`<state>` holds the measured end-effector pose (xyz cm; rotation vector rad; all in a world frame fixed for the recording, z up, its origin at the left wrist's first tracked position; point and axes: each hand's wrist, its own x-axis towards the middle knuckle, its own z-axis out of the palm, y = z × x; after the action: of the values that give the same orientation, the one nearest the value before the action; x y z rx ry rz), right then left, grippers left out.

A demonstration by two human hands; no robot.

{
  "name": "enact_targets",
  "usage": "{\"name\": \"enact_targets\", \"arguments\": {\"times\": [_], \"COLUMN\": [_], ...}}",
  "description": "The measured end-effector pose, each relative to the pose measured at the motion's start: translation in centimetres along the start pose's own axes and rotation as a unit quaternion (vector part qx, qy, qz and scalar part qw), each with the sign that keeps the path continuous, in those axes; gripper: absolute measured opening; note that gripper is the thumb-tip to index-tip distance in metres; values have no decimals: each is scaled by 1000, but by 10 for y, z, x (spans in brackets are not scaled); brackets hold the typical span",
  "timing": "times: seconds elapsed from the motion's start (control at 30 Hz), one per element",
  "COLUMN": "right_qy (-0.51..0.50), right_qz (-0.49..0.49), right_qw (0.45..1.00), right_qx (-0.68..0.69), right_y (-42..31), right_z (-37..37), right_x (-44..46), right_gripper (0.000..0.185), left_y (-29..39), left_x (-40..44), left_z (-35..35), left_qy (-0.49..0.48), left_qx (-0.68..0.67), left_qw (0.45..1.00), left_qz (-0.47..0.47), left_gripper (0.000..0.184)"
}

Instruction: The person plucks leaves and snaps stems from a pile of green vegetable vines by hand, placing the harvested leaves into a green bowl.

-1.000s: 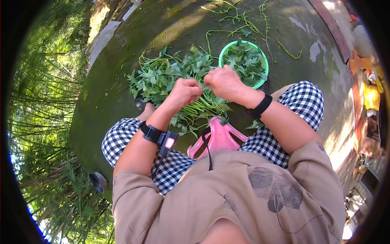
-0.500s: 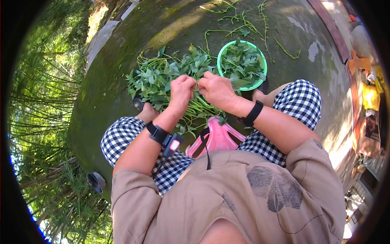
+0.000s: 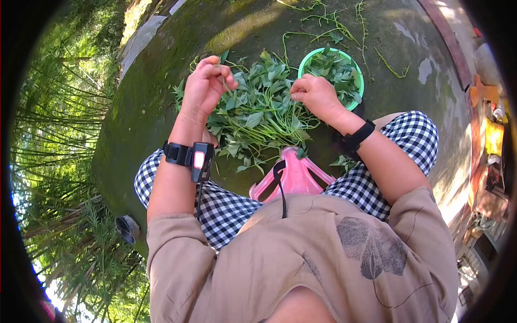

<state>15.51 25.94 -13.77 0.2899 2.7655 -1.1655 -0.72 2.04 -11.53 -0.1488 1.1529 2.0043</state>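
Observation:
A heap of leafy green vines (image 3: 253, 107) with long pale stems lies on the ground between my legs. My left hand (image 3: 204, 86) is raised over the heap's left side, fingers curled around a thin pale-green stem (image 3: 225, 83) that hangs below them. My right hand (image 3: 319, 96) is over the heap's right edge, beside a round green-rimmed basket (image 3: 362, 81) full of picked leaves (image 3: 334, 67). Its thumb and fingers are pinched together; whatever they hold is hidden.
A pink plastic stool (image 3: 293, 177) stands under me, in front of my body. Loose stripped stems (image 3: 328, 27) are scattered on the mossy concrete ground (image 3: 156, 102) beyond the heap. Green plants (image 3: 64, 129) line the left side. A grey can-like object (image 3: 127, 229) lies at lower left.
My hands, together over the heap before, have moved apart. The left rose to the left with a thin stem; the right shifted right, towards the basket. The view shifted slightly.

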Motion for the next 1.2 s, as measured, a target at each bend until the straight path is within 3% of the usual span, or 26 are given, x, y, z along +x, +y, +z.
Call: {"name": "enact_targets", "arguments": {"times": [0.17,0.27,0.37,0.4,0.47,0.67,0.9,1.13,1.2], "right_qy": [-15,-6,1,5,12,19,39,114,158], "right_qz": [-57,-84,-98,-101,-107,-108,1,63,82], "right_qw": [998,996,995,995,994,991,949,897,882], "right_qx": [-1,-9,-10,-7,-1,76,312,422,437], "right_y": [-9,-15,-16,-15,-17,-18,-22,-6,-5], "right_z": [-5,-4,-2,-2,0,8,-1,-34,-42], "right_x": [-2,-4,-3,-4,-3,-1,5,22,24], "right_gripper": [15,15,15,15,15,15,11,9,7], "left_y": [-36,-60,-80,-73,-74,-72,-76,-75,-83], "left_x": [-18,-24,-13,-20,-19,-23,-26,-18,-4], "left_z": [34,54,37,48,48,56,53,16,-24], "left_qy": [2,9,-67,-45,-33,-13,-17,120,163], "left_qx": [260,403,418,430,421,367,357,325,405], "left_qw": [962,915,901,901,906,930,933,938,900], "left_qz": [-82,11,96,44,26,19,35,-28,-2], "left_gripper": [23,23,25,22,19,9,5,5,5]}}
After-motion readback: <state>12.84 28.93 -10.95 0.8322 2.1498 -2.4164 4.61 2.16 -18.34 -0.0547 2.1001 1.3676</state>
